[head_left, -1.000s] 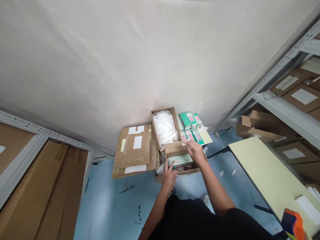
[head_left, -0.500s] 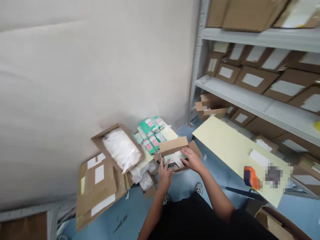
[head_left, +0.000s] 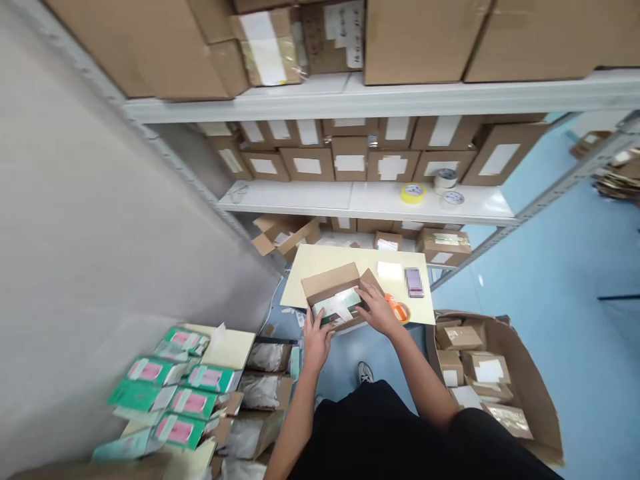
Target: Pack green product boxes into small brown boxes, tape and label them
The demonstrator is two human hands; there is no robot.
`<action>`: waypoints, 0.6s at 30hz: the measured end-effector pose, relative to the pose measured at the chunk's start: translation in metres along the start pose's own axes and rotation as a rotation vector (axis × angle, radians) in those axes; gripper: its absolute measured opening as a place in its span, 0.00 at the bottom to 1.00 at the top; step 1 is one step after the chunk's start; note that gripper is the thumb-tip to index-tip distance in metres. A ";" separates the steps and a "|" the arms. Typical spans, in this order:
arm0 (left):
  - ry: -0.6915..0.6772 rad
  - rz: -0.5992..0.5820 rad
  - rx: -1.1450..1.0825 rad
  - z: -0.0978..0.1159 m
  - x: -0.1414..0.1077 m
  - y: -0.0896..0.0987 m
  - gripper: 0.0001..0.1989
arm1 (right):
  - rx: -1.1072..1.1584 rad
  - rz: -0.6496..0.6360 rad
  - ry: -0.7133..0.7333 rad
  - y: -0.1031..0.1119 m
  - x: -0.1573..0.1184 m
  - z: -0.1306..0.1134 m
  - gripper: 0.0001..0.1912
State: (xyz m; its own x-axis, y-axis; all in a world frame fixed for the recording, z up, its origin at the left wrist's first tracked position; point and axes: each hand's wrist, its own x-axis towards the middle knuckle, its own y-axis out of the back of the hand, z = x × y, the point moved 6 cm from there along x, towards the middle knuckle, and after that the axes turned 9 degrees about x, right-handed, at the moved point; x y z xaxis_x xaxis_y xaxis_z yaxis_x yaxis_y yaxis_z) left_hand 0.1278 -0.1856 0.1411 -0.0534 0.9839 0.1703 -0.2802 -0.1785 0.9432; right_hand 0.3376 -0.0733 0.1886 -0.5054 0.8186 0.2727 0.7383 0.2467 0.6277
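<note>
An open cardboard box (head_left: 330, 280) with its flaps raised is between my hands, in front of the pale yellow tabletop. Inside lies a green and white packet (head_left: 340, 305) with a white strip of paper across it. My left hand (head_left: 317, 337) grips the box's near left corner, its fingertips over the edge by the packet. Around the right side of the box, my right hand (head_left: 376, 310) is closed, fingers reaching over the rim towards the packet. The near wall of the box is partly hidden by my hands.
A pale yellow table (head_left: 320, 259) bears an orange tape dispenser (head_left: 397, 308) and white labels (head_left: 389, 271). Behind it stands a shelf rack (head_left: 310, 195) of labelled cartons. Green packets (head_left: 190, 403) lie at lower left. A large carton (head_left: 537, 400) of small boxes stands right.
My view has swung right, from the wall and green packets to the shelf rack and yellow table. The box has come along in both hands and is now before the table.
</note>
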 end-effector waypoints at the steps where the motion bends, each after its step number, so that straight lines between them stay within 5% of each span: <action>1: -0.035 -0.011 0.003 0.006 0.014 -0.007 0.09 | -0.017 0.038 -0.028 0.009 -0.004 0.010 0.31; 9: -0.244 -0.104 -0.049 0.004 0.093 -0.064 0.08 | -0.111 0.160 -0.227 0.027 -0.013 0.055 0.28; 18: -0.263 -0.307 -0.135 -0.075 0.184 -0.125 0.08 | -0.162 0.183 -0.439 0.005 0.019 0.063 0.29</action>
State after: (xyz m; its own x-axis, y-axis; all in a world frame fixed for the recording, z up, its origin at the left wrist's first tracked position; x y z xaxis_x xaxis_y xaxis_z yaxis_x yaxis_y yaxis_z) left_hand 0.0809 0.0179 0.0327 0.2933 0.9556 -0.0295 -0.3689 0.1416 0.9186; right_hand 0.3600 -0.0239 0.1511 -0.1127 0.9906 0.0780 0.7008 0.0236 0.7129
